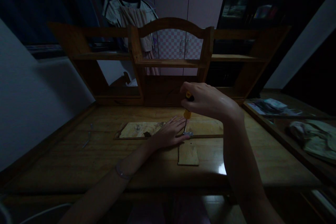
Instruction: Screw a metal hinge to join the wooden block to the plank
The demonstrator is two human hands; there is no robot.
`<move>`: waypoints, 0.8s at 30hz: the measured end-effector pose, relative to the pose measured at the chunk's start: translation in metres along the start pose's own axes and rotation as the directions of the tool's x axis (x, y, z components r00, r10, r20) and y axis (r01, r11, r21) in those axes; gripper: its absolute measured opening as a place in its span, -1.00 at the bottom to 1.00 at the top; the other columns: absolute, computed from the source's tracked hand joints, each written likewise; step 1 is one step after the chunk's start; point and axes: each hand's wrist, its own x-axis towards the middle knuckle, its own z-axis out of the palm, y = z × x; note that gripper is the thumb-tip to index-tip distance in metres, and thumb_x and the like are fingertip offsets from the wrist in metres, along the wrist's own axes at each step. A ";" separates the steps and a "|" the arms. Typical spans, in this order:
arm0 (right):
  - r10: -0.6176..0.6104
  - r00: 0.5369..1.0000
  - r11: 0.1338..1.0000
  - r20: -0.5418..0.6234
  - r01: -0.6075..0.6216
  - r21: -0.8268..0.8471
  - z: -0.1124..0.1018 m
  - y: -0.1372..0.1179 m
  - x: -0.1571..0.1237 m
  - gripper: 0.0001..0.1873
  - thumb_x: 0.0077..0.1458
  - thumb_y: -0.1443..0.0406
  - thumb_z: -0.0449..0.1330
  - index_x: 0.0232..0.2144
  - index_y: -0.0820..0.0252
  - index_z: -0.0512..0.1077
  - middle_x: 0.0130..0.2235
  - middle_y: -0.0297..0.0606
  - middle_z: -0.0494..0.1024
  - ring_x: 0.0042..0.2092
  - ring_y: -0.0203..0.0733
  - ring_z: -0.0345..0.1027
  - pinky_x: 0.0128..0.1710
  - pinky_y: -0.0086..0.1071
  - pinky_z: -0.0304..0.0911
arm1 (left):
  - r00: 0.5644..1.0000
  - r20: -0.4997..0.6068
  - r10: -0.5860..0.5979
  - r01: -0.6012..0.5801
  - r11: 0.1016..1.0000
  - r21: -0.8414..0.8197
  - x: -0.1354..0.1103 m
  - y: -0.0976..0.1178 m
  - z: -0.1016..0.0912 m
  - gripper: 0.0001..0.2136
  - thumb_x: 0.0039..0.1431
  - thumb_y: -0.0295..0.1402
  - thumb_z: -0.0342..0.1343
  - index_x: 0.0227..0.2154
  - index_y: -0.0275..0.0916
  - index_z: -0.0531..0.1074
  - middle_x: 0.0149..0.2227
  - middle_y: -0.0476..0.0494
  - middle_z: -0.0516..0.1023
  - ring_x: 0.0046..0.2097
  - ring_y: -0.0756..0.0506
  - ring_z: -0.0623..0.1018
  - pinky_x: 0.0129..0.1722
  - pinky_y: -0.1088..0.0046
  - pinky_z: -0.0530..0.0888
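Right hand (207,101) is gripping a yellow-handled screwdriver (187,113) while the left hand (170,133) is lying flat and open beside it.

The right hand is holding the tool upright from above, its tip sitting on a small metal fitting (188,134), probably so the push goes straight down. The left hand is pressing spread fingers on a long flat wooden board (136,129), apparently steadying it. A short wooden piece (188,154) is lying against the board's near edge. All is resting on the glossy wooden counter (91,154), toward its back edge.
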 end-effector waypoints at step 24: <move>0.036 0.999 0.996 0.025 -0.034 -0.083 0.001 -0.009 0.000 -0.72 0.19 0.18 0.01 -0.14 0.24 0.31 -0.13 -0.14 0.47 -0.10 0.01 0.39 -0.21 -0.25 0.12 | 0.997 0.053 -0.056 0.053 0.997 0.062 -0.006 -0.007 0.010 -0.35 0.38 0.06 -0.13 0.38 -0.19 0.00 0.35 -0.19 0.07 0.37 -0.17 0.06 0.35 0.15 0.05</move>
